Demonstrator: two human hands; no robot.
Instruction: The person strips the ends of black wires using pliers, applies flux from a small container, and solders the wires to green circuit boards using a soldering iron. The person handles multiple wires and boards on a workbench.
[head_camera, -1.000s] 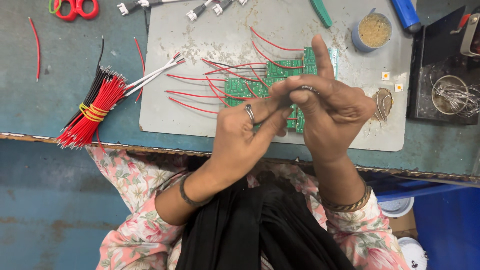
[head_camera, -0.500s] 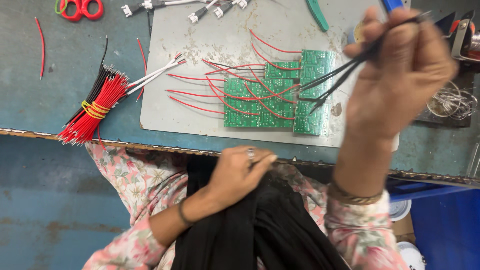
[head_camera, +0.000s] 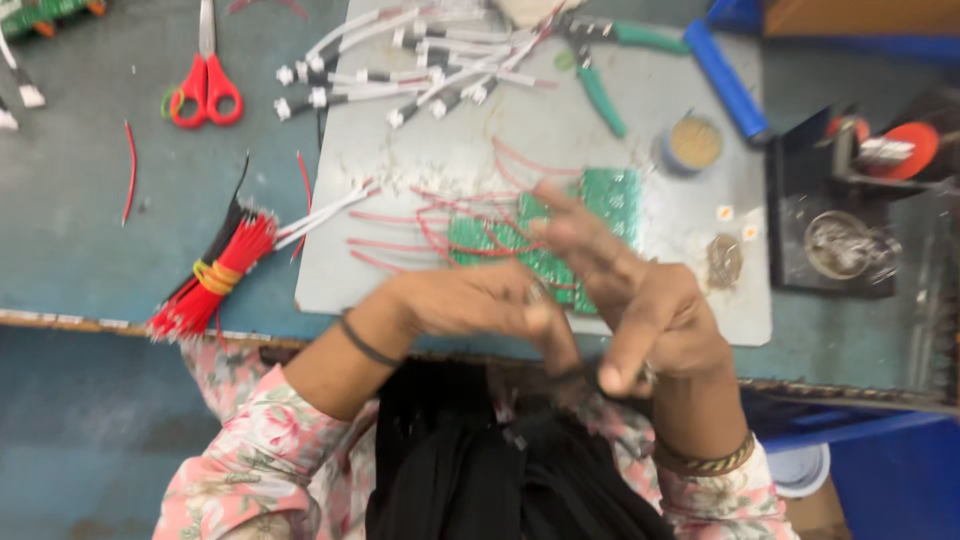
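Comparing with half a second ago, the right hand (head_camera: 655, 320) has dropped from high above the grey work mat (head_camera: 640, 150) to meet the left hand (head_camera: 480, 300) at its near edge. Green circuit boards (head_camera: 610, 195) lie on the mat behind them. The dark wires held up earlier no longer show; blur hides both grips, fingers half-curled.

Green circuit boards (head_camera: 560, 235) with red wires (head_camera: 450, 215), flat on grey mat (head_camera: 400, 120).
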